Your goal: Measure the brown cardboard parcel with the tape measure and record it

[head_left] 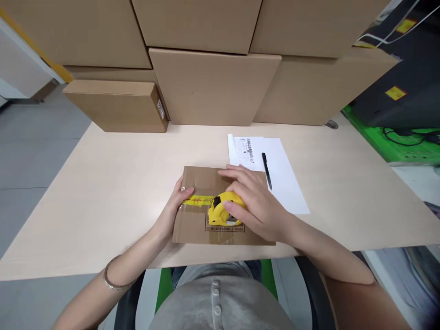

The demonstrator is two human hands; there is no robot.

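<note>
A flat brown cardboard box (202, 181) lies at the front of the table, with printed markings near its lower edge. My left hand (173, 206) grips the box's left side, thumb on top. Over the box, my right hand (256, 199) is closed around a yellow tape measure (220, 213), the thumb against its side and the other fingers partly behind it. A yellow strip with red marks (198, 200) runs across the box from near my left thumb to the tape measure; whether it is the measure's blade or a stuck-on tape, I cannot tell.
White paper sheets (285, 183), one printed, lie behind the box with a black pen (266, 170) on them. Large cardboard boxes (215, 87) stand along the table's back edge, a smaller carton (120, 107) at left. A green crate (395, 144) with black cables is at right.
</note>
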